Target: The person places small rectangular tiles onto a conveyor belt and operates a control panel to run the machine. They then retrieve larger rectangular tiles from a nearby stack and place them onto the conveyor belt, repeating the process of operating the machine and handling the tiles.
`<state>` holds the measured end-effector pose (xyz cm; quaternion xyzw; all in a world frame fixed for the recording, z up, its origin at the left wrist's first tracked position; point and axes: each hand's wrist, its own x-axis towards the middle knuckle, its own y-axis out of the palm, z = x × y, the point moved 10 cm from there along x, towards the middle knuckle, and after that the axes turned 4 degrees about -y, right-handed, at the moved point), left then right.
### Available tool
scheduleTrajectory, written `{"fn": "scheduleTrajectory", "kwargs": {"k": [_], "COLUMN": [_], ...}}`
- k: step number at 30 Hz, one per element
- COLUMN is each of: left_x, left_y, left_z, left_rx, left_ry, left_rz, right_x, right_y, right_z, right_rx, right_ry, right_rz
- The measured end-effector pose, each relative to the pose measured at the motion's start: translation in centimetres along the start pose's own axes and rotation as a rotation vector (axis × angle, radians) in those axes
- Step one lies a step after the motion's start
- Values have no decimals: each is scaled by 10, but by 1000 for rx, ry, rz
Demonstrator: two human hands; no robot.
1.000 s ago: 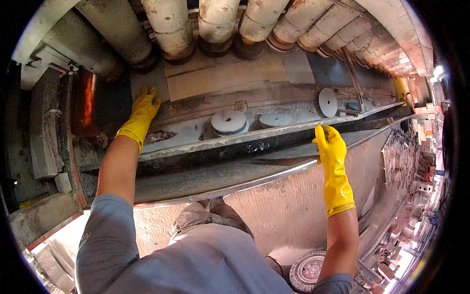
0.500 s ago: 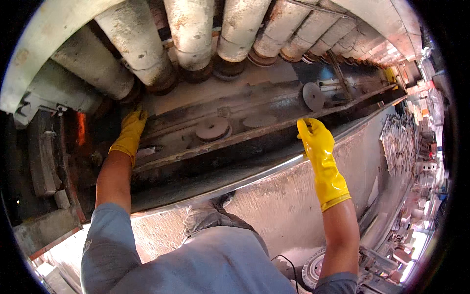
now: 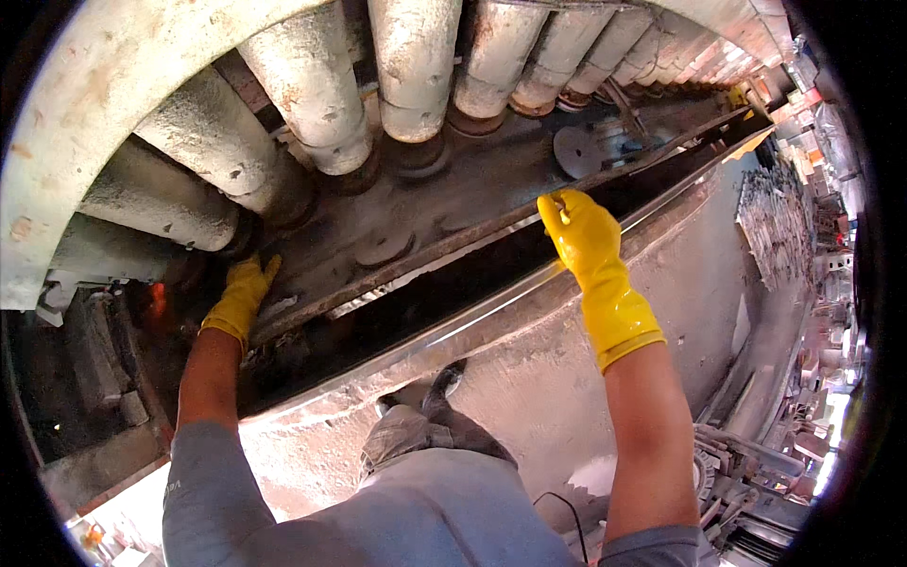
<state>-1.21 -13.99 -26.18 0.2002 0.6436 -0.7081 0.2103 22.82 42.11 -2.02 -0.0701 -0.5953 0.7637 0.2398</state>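
My left hand [image 3: 244, 295], in a yellow rubber glove, reaches to the left end of a long dusty machine bed [image 3: 444, 203]. Its thumb stands apart from the fingers, whose tips are in shadow beneath the cylinders. My right hand [image 3: 578, 231], also yellow-gloved, is closed with curled fingers near the bed's long front rail [image 3: 425, 260]. Whatever those fingers hold, if anything, is hidden. Between my hands a flat round disc [image 3: 385, 248] lies on the bed, dim with dust. Farther right is a grey disc [image 3: 578, 153] with a centre hole.
Thick pale cylinders [image 3: 411, 71] hang in a row over the bed. A dark trough [image 3: 425, 293] runs before the rail, bordered by a shiny metal edge [image 3: 463, 326]. A red glow [image 3: 158, 300] shows at the left. Stacked thin pieces [image 3: 775, 222] stand on the right.
My view has shifted, with more floor and both feet now visible. My right hand sits higher and farther left in view, my left hand lower. A bright strip now shows beneath the rail.
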Motion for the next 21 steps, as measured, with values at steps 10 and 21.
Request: {"fn": "scheduleTrajectory", "kwargs": {"k": [10, 21], "left_x": [-36, -15], "left_y": [-15, -2], "left_z": [8, 18], "left_rx": [107, 103], "left_ry": [61, -42], "left_rz": [47, 3], "right_x": [19, 15], "right_y": [-4, 3], "right_z": [5, -4], "right_rx": [-13, -20], "right_ry": [39, 77], "right_rz": [55, 106]}}
